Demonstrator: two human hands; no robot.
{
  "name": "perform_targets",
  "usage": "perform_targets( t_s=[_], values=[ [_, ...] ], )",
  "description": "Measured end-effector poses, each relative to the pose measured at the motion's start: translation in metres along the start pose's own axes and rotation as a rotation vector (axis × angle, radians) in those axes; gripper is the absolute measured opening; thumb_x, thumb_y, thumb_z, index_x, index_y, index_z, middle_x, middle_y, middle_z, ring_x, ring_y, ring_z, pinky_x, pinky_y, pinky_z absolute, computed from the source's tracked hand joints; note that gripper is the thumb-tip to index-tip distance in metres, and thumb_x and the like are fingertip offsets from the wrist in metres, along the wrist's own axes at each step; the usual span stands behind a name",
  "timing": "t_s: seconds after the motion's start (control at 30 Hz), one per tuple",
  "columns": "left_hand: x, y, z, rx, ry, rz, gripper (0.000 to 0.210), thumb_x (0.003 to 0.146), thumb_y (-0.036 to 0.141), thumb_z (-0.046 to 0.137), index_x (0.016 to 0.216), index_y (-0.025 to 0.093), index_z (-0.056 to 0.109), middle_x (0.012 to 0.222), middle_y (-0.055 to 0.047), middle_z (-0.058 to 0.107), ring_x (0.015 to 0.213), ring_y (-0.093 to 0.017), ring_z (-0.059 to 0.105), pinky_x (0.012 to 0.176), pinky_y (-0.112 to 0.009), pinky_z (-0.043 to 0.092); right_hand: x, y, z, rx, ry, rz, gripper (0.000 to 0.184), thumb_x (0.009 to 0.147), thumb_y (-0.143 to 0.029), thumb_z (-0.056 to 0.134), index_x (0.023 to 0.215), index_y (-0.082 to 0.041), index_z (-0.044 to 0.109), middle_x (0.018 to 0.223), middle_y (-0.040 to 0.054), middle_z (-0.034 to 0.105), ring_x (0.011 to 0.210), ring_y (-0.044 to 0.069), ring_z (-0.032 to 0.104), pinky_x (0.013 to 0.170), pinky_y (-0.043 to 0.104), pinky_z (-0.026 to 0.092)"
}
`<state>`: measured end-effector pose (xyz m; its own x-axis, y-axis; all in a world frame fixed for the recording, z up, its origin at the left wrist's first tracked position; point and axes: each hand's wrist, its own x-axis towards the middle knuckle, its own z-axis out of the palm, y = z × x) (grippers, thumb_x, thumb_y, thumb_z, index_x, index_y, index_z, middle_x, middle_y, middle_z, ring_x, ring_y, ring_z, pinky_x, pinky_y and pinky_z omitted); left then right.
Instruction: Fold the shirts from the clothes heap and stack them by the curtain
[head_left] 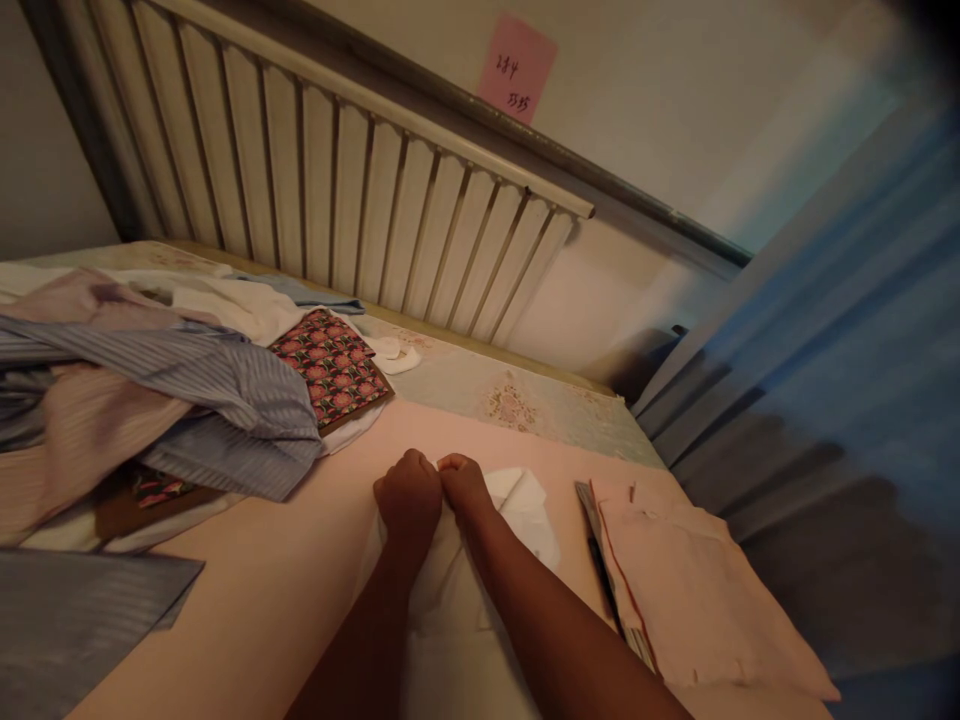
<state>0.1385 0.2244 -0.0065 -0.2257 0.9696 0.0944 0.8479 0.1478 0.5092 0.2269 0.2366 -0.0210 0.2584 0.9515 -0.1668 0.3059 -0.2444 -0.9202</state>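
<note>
A white garment lies on the pink sheet covering the middle of the table, spread beneath my forearms. My left hand is closed like a fist at its far end, pinching the white cloth. Right beside it, almost touching, my right hand also pinches the fabric between thumb and fingers. A folded part of the garment, perhaps its collar, shows to the right of my right wrist. The exact bit of cloth between my fingertips is mostly hidden.
Striped and plain clothes are heaped on the left, with a floral-patterned cloth. A grey striped piece lies nearer. On the right rests folded pink fabric beside a dark slim tool. A radiator and blue curtain border the table.
</note>
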Motion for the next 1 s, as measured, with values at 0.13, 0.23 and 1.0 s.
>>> perform_targets(
  t_s=[0.13, 0.23, 1.0],
  values=[
    [-0.001, 0.000, 0.001, -0.022, -0.001, 0.005, 0.027, 0.090, 0.024, 0.037, 0.096, 0.017, 0.062, 0.087, -0.008, 0.070, 0.086, -0.023, 0.064, 0.072, -0.033, 0.032, 0.000, 0.001, 0.000, 0.020, 0.002, 0.017, 0.011, 0.058, -0.018, 0.053, 0.067, -0.019, 0.059, 0.053, -0.0056, 0.054, 0.050, 0.009, 0.044, 0.048, 0.019, 0.036],
    [-0.002, -0.001, 0.002, -0.012, 0.002, 0.038, 0.025, 0.087, 0.022, 0.041, 0.101, 0.017, 0.061, 0.092, -0.009, 0.070, 0.090, -0.025, 0.062, 0.074, -0.034, 0.032, -0.002, 0.001, 0.002, 0.030, -0.012, 0.016, 0.014, 0.060, -0.018, 0.053, 0.070, -0.018, 0.062, 0.055, -0.0044, 0.057, 0.051, 0.010, 0.047, 0.050, 0.019, 0.038],
    [-0.009, -0.004, 0.018, 0.142, 0.159, 0.187, 0.025, 0.092, 0.026, 0.038, 0.100, 0.015, 0.059, 0.108, -0.014, 0.057, 0.100, -0.030, 0.049, 0.081, -0.040, 0.033, -0.198, 0.153, -0.161, -0.985, -0.187, -0.941, 0.074, 0.085, -0.022, 0.049, 0.150, -0.034, 0.018, 0.141, 0.0042, 0.047, 0.128, 0.026, 0.047, 0.102, 0.046, 0.048]
  ],
)
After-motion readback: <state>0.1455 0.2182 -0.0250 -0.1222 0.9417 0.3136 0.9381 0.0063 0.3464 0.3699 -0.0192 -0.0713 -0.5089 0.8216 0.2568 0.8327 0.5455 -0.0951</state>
